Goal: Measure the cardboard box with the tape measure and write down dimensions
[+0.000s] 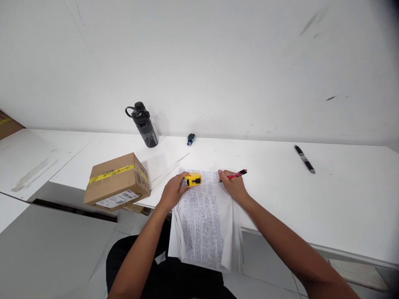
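From where I stand, both forearms come in from the near side and reach across the white table (271, 191), bare, angled inward so that the hands meet over the paper (202, 224) without touching each other. The left hand (172, 193) lies at the paper's left edge, thumb and fingers closed around a yellow tape measure (194, 180), which sits over the far left part of the written sheet. The right hand (235, 186), at the sheet's far right corner, pinches a red pen (236, 175) between thumb and fingers in a writing hold; its back end slants away to the right, its point towards the writing, though I can't tell whether it touches. The sheets drape over the table's near edge above dark trousers (140, 253). To the left a taped box (111, 179) stands near the edge, and beyond it a black bottle (145, 128) with a loop on its cap. A small watch (191, 138) lies at the far side, roughly in the middle; a black pen (304, 159) lies well off to the right. Behind it all rises a scuffed white wall (218, 66), with another box (8, 126) at far left.
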{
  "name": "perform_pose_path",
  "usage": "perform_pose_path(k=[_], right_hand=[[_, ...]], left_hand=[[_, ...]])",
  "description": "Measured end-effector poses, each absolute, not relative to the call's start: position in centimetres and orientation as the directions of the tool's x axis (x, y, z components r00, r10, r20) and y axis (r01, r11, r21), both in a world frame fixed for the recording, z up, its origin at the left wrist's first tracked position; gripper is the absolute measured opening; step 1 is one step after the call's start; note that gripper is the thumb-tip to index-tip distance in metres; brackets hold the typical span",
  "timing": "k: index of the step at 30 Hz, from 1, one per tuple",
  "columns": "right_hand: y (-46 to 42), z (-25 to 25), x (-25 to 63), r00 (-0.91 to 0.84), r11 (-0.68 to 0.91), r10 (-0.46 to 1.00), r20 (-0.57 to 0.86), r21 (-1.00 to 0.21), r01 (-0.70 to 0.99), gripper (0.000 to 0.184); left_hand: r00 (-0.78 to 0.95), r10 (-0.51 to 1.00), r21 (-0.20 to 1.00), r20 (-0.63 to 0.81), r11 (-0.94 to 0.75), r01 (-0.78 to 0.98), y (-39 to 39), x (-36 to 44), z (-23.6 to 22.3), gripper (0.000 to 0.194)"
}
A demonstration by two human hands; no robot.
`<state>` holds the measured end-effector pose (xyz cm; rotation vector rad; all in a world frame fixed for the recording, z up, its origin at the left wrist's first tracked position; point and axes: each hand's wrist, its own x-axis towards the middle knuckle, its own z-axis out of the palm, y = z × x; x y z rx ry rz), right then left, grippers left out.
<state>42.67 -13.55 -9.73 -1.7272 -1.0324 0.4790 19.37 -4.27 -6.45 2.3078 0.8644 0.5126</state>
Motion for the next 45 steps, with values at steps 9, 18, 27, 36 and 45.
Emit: perform_pose_path(k=[9,18,27,36,45], right_hand=[[-13.5,-9.6,42.8,0.546,-0.117,0.832,0.099,-0.93,0.347,0.042],[-13.9,-8.8,42.3,0.615,-0.09,0.773,0.156,-0.933,0.35,0.045],[-13.0,-10.2,43.0,0.566,-0.12,0.779,0.269,-0.822,0.557,0.049],[-12.5,-11.5,42.7,0.406,-0.057,0.847,0.342,-0.702,0.71,0.057],[-15.5,-0.8,33.1,-0.238,0.532,0.845,0.479,-0.713,0.457,0.089]], left_hand=[[0.705,0.693,0.658,0.151,-0.602,0.451,-4.2,19.3,-6.7,0.046],[0.686,0.703,0.671,0.189,-0.602,0.432,-4.3,19.3,-6.8,0.046],[0.684,0.709,0.662,0.169,-0.596,0.454,-4.5,19.0,-6.9,0.045],[0.639,0.587,0.488,0.497,-0.798,0.354,-5.7,17.6,-7.5,0.038],[0.516,0.701,0.804,0.492,-0.593,0.04,-13.6,13.5,-0.2,0.053]])
